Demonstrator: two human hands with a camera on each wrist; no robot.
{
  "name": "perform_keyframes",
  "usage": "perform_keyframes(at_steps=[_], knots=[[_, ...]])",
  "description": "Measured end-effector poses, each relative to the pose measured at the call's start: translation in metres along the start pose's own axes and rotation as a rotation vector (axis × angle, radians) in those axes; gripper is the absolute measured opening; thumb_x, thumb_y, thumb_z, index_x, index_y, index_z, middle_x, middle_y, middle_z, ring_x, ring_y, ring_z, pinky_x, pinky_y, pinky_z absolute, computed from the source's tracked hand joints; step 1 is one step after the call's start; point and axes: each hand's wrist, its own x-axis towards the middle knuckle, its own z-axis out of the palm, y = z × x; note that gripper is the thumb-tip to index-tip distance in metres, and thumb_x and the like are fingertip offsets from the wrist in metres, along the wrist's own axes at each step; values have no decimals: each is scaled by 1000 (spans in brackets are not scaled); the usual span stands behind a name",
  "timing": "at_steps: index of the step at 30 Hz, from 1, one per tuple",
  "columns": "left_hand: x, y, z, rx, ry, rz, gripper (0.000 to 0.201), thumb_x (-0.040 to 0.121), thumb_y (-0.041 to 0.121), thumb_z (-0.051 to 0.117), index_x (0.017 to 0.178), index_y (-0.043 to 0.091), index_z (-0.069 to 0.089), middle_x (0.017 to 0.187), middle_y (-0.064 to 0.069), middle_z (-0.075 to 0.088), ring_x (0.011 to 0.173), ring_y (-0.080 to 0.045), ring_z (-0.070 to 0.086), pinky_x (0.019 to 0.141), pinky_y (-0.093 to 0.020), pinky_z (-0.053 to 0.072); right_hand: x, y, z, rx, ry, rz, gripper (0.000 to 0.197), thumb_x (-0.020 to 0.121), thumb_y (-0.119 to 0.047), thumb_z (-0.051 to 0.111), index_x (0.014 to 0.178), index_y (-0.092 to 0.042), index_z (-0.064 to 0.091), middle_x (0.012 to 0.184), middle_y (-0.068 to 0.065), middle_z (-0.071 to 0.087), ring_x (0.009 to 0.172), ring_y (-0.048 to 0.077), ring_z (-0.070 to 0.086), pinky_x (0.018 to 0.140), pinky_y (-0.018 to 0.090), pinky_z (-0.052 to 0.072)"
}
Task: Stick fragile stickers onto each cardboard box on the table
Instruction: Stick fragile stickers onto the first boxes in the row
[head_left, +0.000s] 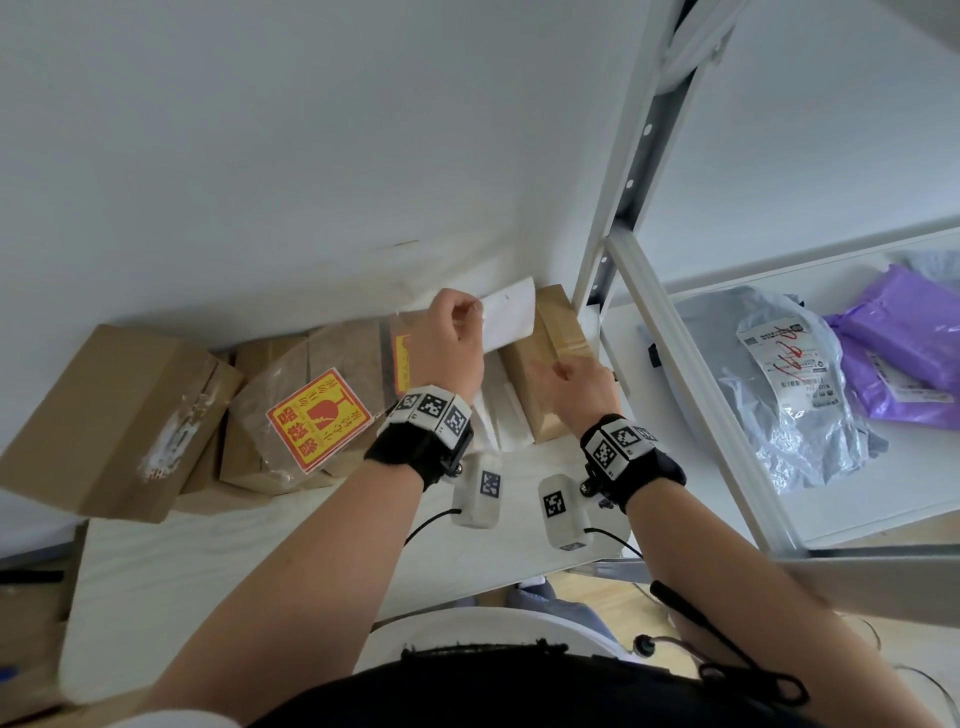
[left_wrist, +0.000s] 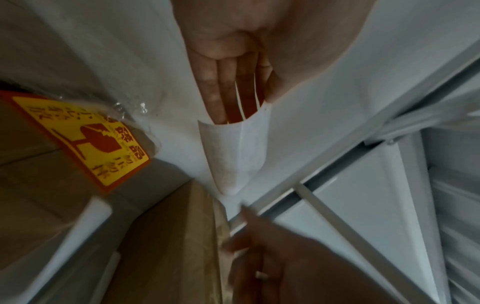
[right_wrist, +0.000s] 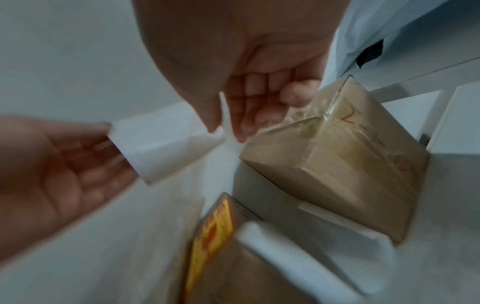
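My left hand (head_left: 452, 338) holds a small stack of white-backed sticker sheets (head_left: 511, 317) up against the wall; the left wrist view shows the sheets (left_wrist: 233, 148) with red print on their inner faces. My right hand (head_left: 566, 384) hovers over a plain taped cardboard box (head_left: 550, 343), also seen as the box (right_wrist: 337, 156). In the blurred right wrist view, its thumb and fingers pinch a thin white strip (right_wrist: 230, 123). A middle box carries a yellow-red fragile sticker (head_left: 318, 418). Another box's sticker (head_left: 400, 364) shows partly behind my left wrist. A large box (head_left: 104, 421) lies far left.
The boxes stand on a white table (head_left: 234, 561) against a white wall. A white metal shelf frame (head_left: 639, 291) stands close on the right, holding a grey mail bag (head_left: 779, 395) and purple mail bags (head_left: 904, 343). White foam pieces (head_left: 506, 415) lie between the boxes.
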Motion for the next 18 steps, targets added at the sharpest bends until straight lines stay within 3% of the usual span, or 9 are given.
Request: perform_keyframes(at_steps=[2,4,7,10,12,15,18], knots=[[-6,-1,7,43,-45,34,9,97,18,56,97,14,64,90,7,66,86,-13,63,77,-28,51,0,-6,-7,182,-12,-29,48,93,-50,48,72,-10,64,63,5,63,55,18,56,61,33,50],[-10,-3,14,89,-113,70,9,97,21,56,97,16,64,92,7,67,85,-12,63,78,-32,52,-3,-15,-13,365,-62,-61,44,97,-52,44,85,-20,71,75,3,71,57,15,62,60,31,51],[-15,-6,24,141,-270,134,14,97,28,58,102,18,66,99,6,70,91,-12,64,83,-36,54,-4,-24,-18,560,-99,-83,38,101,-47,45,88,-20,69,78,3,72,60,17,62,55,26,47],[-19,-7,29,90,-358,190,21,92,20,65,113,16,68,111,2,68,103,-13,63,92,-37,53,1,-25,-19,602,-73,-94,26,99,-35,52,91,-14,66,71,-1,68,59,16,61,51,24,45],[-18,-6,32,90,-402,171,35,86,20,72,120,18,66,116,4,66,107,-11,61,95,-32,51,7,-18,-18,566,-26,-87,15,98,-22,55,98,-14,67,76,2,70,58,12,61,52,23,45],[-15,-9,34,88,-423,125,45,77,31,81,119,28,65,114,14,65,102,-4,60,89,-23,50,15,-7,-18,491,61,-53,20,97,-13,53,90,-24,68,77,-5,70,62,8,62,56,23,47],[-14,-12,36,97,-383,95,42,78,33,79,117,28,66,113,14,63,96,-3,58,81,-12,44,19,-4,-24,459,60,-21,19,98,-11,50,90,-16,66,78,0,70,61,9,62,53,22,48]])
